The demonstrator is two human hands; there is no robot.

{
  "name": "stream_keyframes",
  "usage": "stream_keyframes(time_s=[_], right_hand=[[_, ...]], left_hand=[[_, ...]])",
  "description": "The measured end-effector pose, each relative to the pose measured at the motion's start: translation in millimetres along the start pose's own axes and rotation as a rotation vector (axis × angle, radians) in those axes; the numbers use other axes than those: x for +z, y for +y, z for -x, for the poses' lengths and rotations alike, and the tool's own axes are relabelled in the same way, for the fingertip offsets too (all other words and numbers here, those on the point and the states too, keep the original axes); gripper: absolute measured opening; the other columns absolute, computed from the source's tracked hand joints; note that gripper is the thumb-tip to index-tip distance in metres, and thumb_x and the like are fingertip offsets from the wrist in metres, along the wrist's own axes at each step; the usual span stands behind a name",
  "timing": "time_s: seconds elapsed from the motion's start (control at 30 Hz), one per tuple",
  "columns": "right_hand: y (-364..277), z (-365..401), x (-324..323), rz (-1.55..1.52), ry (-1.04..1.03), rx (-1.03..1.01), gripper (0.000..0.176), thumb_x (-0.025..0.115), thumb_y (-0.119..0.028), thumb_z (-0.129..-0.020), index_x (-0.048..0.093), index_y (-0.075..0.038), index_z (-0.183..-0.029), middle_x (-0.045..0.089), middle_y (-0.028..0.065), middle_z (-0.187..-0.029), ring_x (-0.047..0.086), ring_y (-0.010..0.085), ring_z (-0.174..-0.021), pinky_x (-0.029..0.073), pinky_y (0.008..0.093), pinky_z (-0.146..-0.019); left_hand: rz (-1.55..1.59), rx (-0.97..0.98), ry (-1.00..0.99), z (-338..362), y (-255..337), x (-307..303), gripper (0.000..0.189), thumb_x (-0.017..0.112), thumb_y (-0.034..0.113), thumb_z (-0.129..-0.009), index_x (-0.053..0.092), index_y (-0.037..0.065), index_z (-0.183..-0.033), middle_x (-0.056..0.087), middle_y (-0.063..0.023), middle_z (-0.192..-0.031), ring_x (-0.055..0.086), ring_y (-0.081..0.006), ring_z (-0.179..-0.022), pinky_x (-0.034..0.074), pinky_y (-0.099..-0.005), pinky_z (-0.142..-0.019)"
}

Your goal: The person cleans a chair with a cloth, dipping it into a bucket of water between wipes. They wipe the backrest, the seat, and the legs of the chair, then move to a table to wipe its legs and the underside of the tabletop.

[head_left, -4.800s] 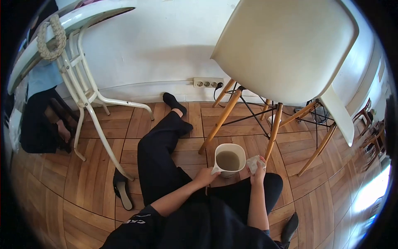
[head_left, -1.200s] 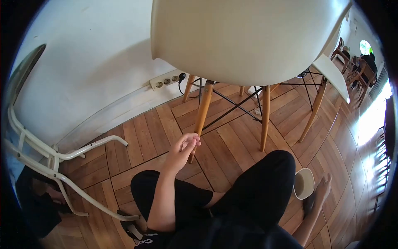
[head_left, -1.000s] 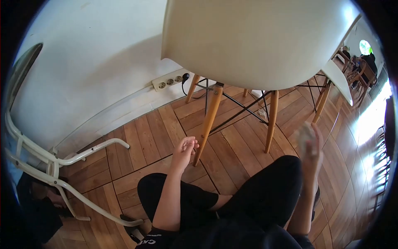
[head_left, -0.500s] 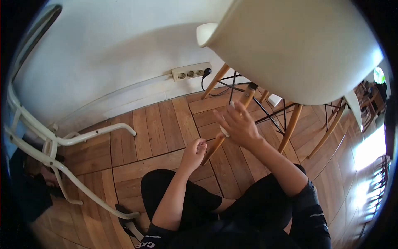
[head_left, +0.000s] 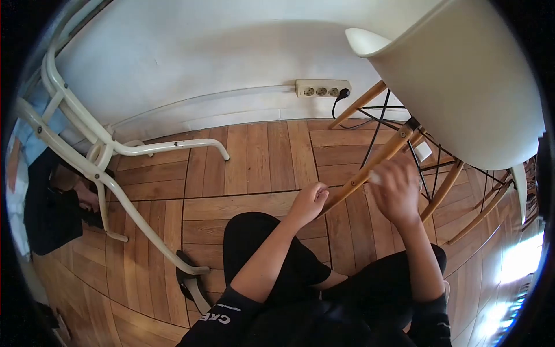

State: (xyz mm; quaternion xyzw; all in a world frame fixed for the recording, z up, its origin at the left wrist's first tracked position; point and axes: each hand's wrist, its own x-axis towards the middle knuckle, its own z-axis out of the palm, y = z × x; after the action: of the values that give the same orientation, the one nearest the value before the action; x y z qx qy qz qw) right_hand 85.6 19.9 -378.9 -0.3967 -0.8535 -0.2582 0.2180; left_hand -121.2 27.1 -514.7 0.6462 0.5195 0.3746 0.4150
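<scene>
I sit on the wooden floor under a white shell chair (head_left: 462, 87) with slanted wooden legs. My left hand (head_left: 311, 199) is curled around the lower end of the chair's front leg (head_left: 370, 170). My right hand (head_left: 398, 191), blurred by motion, is pressed against the same leg higher up with a pale cloth (head_left: 376, 178) peeking out under its fingers. My legs in black trousers are folded below both arms.
A white power strip (head_left: 322, 89) with a black plug sits on the wall. A white metal table frame (head_left: 104, 144) stands at the left, a black sandal (head_left: 193, 286) beside its foot. Another person's dark clothing and foot show at far left.
The view has swung left. My right hand slid with the cloth along the chair leg toward the seat. The left hand keeps its hold low on the leg.
</scene>
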Motion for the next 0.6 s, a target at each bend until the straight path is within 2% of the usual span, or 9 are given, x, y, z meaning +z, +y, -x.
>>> stream_keyframes(time_s=[0.17, 0.27, 0.33, 0.4, 0.47, 0.5, 0.53, 0.57, 0.6], right_hand=[[4.8, 70.8, -85.2, -0.483, 0.374, 0.918, 0.017, 0.054, -0.017, -0.083, 0.055, -0.005, -0.094, 0.056, 0.0091, -0.097, 0.053, 0.0274, -0.095, 0.042, 0.0392, -0.086], [36.6, 169.7, -100.6, -0.515, 0.559, 1.163, 0.028, 0.05, -0.032, -0.088, 0.057, -0.006, -0.097, 0.058, 0.008, -0.096, 0.056, 0.0226, -0.091, 0.047, 0.0396, -0.082], [41.5, 221.5, -147.6, -1.421, 1.019, 1.644, 0.042, 0.045, -0.047, -0.09, 0.058, -0.008, -0.101, 0.06, 0.008, -0.094, 0.059, 0.0216, -0.086, 0.051, 0.0411, -0.079], [41.0, 289.8, -170.4, -1.455, 0.913, 1.65, 0.056, 0.044, -0.06, -0.086, 0.056, -0.009, -0.106, 0.06, 0.0093, -0.093, 0.059, 0.0246, -0.085, 0.052, 0.045, -0.078], [27.5, 333.4, -188.2, -1.077, 0.862, 1.852, 0.053, 0.048, -0.056, -0.087, 0.053, -0.008, -0.109, 0.055, 0.0111, -0.1, 0.057, 0.0232, -0.088, 0.052, 0.0482, -0.074], [15.7, 339.0, -200.4, -1.126, 0.83, 1.89, 0.052, 0.052, -0.053, -0.086, 0.052, -0.006, -0.108, 0.055, 0.0121, -0.099, 0.057, 0.023, -0.089, 0.055, 0.0444, -0.067], [3.1, 340.8, -212.2, -1.064, 0.738, 1.974, 0.053, 0.052, -0.053, -0.086, 0.052, -0.005, -0.106, 0.057, 0.0121, -0.096, 0.058, 0.0227, -0.089, 0.056, 0.0394, -0.063], [-11.9, 346.6, -223.7, -0.962, 0.403, 2.099, 0.053, 0.051, -0.054, -0.086, 0.053, -0.005, -0.106, 0.06, 0.0106, -0.094, 0.061, 0.022, -0.086, 0.056, 0.0375, -0.063], [-25.4, 368.0, -223.8, -1.152, 0.286, 2.09, 0.054, 0.049, -0.054, -0.087, 0.053, -0.005, -0.106, 0.061, 0.0099, -0.094, 0.062, 0.0211, -0.083, 0.056, 0.0366, -0.064]], left_hand=[[-0.09, 0.029, -0.119, 4.2, 2.9, -2.7, 0.024, 0.052, 0.02, -0.091, 0.059, -0.003, -0.093, 0.063, -0.0135, -0.094, 0.061, -0.0233, -0.082, 0.048, -0.0342, -0.075], [-0.126, 0.045, -0.062, 7.4, -2.1, -0.1, 0.025, 0.053, 0.021, -0.09, 0.06, -0.002, -0.088, 0.062, -0.0123, -0.086, 0.061, -0.0221, -0.078, 0.047, -0.0338, -0.073], [-0.077, 0.055, -0.012, 10.9, 0.7, 3.1, 0.029, 0.054, 0.022, -0.089, 0.06, -0.003, -0.076, 0.061, -0.0159, -0.079, 0.058, -0.0299, -0.076, 0.044, -0.0367, -0.069], [-0.004, 0.015, -0.06, 12.4, 6.8, 3.9, 0.03, 0.052, 0.025, -0.09, 0.058, -0.001, -0.077, 0.056, -0.0081, -0.069, 0.055, -0.0201, -0.068, 0.044, -0.0341, -0.064], [0.0, -0.004, -0.041, 12.2, 3.3, 7.8, 0.037, 0.045, 0.031, -0.095, 0.058, 0.001, -0.078, 0.052, -0.0028, -0.065, 0.052, -0.0136, -0.065, 0.043, -0.0294, -0.061], [0.022, -0.045, -0.007, 10.5, 0.0, 11.8, 0.039, 0.044, 0.035, -0.095, 0.057, 0.003, -0.078, 0.052, -0.003, -0.066, 0.05, -0.0128, -0.063, 0.042, -0.0278, -0.06], [0.006, -0.032, -0.008, 16.2, 17.6, 13.8, 0.039, 0.043, 0.036, -0.096, 0.055, 0.003, -0.079, 0.052, -0.0027, -0.069, 0.049, -0.0118, -0.062, 0.042, -0.0263, -0.059], [0.054, 0.01, -0.039, 14.1, 7.0, 15.3, 0.038, 0.041, 0.035, -0.097, 0.054, 0.003, -0.081, 0.052, -0.0025, -0.069, 0.049, -0.0111, -0.063, 0.042, -0.0256, -0.06], [0.095, 0.046, -0.06, 12.8, 1.1, 18.9, 0.037, 0.04, 0.034, -0.097, 0.054, 0.003, -0.083, 0.053, -0.0023, -0.07, 0.049, -0.0104, -0.063, 0.042, -0.0249, -0.061]])
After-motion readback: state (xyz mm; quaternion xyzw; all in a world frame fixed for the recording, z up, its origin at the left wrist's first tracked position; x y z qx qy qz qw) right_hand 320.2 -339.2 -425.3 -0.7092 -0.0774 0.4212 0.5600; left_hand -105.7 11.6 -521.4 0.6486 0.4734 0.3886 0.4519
